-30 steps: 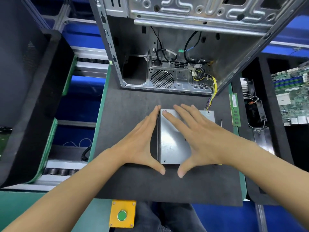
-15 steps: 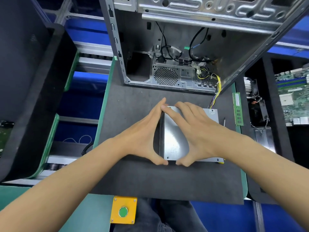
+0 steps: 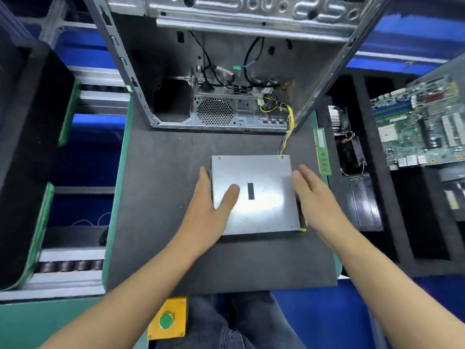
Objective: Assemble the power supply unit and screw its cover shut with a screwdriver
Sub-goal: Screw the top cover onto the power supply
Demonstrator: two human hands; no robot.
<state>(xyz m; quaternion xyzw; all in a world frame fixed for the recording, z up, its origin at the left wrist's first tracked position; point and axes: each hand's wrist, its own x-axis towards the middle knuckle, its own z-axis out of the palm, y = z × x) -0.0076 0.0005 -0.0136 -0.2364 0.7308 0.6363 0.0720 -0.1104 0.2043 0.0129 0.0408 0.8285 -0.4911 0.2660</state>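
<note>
While the power supply unit (image 3: 254, 195) lies flat, the left hand (image 3: 208, 210) rests on it, fingers straight, thumb on top. The right hand (image 3: 314, 197) hangs spread just beside its right edge, holding nothing.

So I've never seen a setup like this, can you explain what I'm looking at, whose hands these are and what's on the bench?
There is no robot here. The picture comes from a camera worn on a person's head, looking down at their own bare hands. On the dark foam mat lies a flat silver metal box, the power supply unit, with its coloured wires running up into the open computer case behind it. The left hand rests at the box's left edge with its thumb on the lid; the right hand is open beside the right edge. Neither has a grip on anything. To the right are a green memory stick and a motherboard. A yellow box with a green button sits nearest the person.
</note>
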